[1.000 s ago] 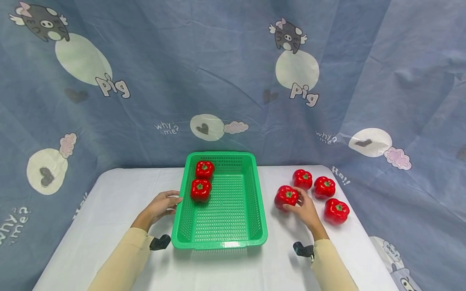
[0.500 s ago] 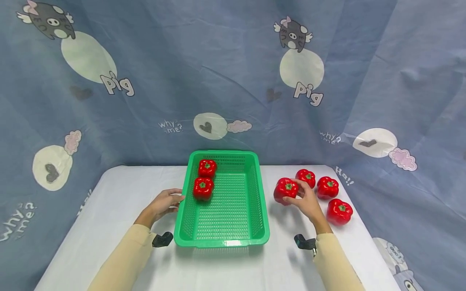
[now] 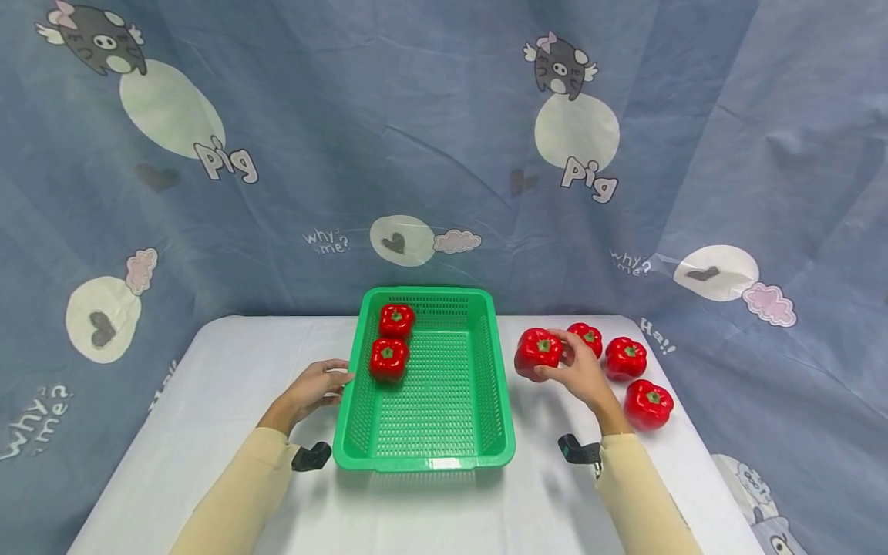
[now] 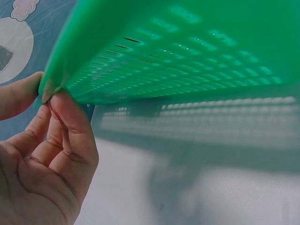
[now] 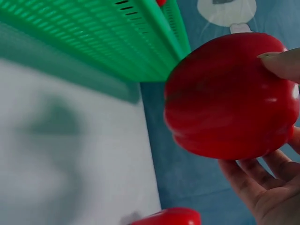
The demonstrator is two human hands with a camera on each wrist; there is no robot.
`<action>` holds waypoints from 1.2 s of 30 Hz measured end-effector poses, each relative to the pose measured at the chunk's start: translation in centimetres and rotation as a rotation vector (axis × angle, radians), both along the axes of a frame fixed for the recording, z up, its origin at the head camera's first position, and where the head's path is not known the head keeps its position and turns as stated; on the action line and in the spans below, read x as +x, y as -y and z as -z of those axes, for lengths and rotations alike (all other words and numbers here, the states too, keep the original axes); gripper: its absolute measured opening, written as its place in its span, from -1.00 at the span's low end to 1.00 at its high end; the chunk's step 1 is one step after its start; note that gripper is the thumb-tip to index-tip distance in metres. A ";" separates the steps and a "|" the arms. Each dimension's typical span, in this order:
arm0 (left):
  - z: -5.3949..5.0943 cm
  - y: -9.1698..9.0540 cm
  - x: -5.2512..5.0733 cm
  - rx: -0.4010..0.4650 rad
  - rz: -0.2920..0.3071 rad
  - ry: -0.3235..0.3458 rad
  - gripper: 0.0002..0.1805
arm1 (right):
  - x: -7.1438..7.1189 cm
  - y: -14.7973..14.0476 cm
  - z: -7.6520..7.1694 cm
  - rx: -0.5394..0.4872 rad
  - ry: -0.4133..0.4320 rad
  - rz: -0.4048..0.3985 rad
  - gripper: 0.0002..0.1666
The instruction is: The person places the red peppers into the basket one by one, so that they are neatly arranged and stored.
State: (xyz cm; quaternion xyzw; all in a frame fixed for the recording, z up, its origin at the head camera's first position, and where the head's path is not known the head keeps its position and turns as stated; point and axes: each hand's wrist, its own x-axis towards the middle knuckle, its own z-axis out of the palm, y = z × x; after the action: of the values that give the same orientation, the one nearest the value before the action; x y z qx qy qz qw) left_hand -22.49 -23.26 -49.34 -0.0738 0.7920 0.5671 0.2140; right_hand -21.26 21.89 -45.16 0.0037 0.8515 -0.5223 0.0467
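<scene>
A green perforated plastic basket [image 3: 425, 464] stands on the white-covered table, with two red bell peppers along its left side, one pepper [image 3: 396, 321] behind the other [image 3: 388, 360]. My left hand [image 3: 314, 389] pinches the basket's left rim between thumb and fingers, as the left wrist view shows at the rim [image 4: 61, 65]. To the right of the basket, my right hand [image 3: 584, 374] grips a red bell pepper [image 3: 537, 353], thumb on one side and fingers on the other. In the right wrist view this bell pepper [image 5: 229, 98] hangs above the table, apart from the basket wall.
Three more bell peppers lie at the table's right side: one at the back [image 3: 586, 336], partly behind my right hand, one beside it [image 3: 626, 358] and one nearer [image 3: 648, 405]. A blue patterned cloth [image 3: 444, 154] hangs behind the table [image 3: 430, 516].
My right hand has lifted the bell pepper and carried it a little left, towards the basket. My left hand stays at the rim. The head view has shifted slightly.
</scene>
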 end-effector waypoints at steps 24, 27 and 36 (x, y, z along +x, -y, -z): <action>-0.4 -0.1 0.2 0.011 0.011 -0.004 -0.46 | -1.0 2.3 -3.7 0.048 -0.084 -0.156 -0.11; -0.3 -0.1 0.2 0.007 0.013 -0.005 -0.47 | -1.2 2.7 -3.9 0.037 -0.081 -0.174 -0.12; -0.2 -0.1 0.1 0.006 0.014 -0.011 -0.45 | -1.4 3.7 -4.4 0.026 -0.067 -0.241 -0.13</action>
State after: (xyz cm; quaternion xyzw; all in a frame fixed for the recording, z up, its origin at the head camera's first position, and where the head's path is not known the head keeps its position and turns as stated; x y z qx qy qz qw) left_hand -22.37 -23.19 -49.11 -0.0644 0.7919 0.5684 0.2138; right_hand -22.67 18.19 -40.80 -0.1153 0.8535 -0.5018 0.0805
